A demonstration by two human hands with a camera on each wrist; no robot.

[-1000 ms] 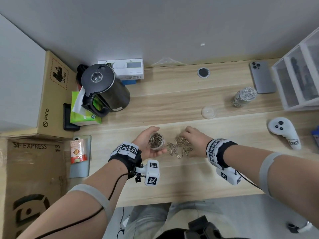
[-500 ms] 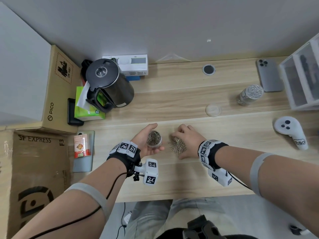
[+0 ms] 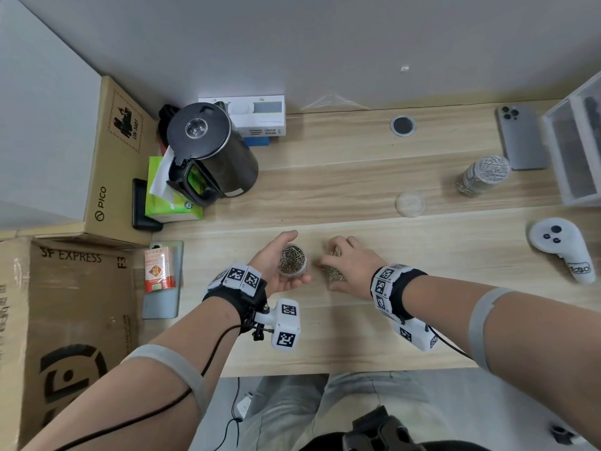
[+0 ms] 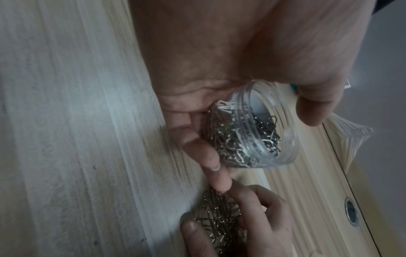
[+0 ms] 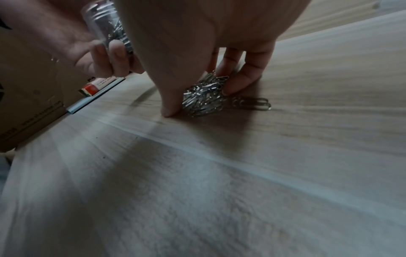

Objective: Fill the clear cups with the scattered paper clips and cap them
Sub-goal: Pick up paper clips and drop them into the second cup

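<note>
My left hand [image 3: 276, 266] grips a clear cup [image 3: 291, 260] partly filled with paper clips, held just above the desk with its mouth up; the same cup [image 4: 252, 132] shows tilted in the left wrist view. Right beside it my right hand [image 3: 344, 265] curls its thumb and fingers round a bunched pile of paper clips [image 5: 204, 97] on the wood, the pile [image 4: 219, 224] also visible under the fingers. One or two loose clips [image 5: 252, 103] lie next to the bunch. A clear lid [image 3: 410, 204] lies flat further back. A second cup [image 3: 486, 174] full of clips stands at the back right.
A black kettle [image 3: 211, 154], a green tissue pack [image 3: 169, 196] and cardboard boxes [image 3: 65, 320] crowd the left. A phone [image 3: 522, 138], a clear drawer unit [image 3: 579, 148] and a white controller [image 3: 561, 249] occupy the right. A red box [image 3: 158, 270] lies at the left edge.
My right hand has raked the spread clips into a tight bunch and drawn them left toward the cup. The left hand keeps holding the cup in about the same spot.
</note>
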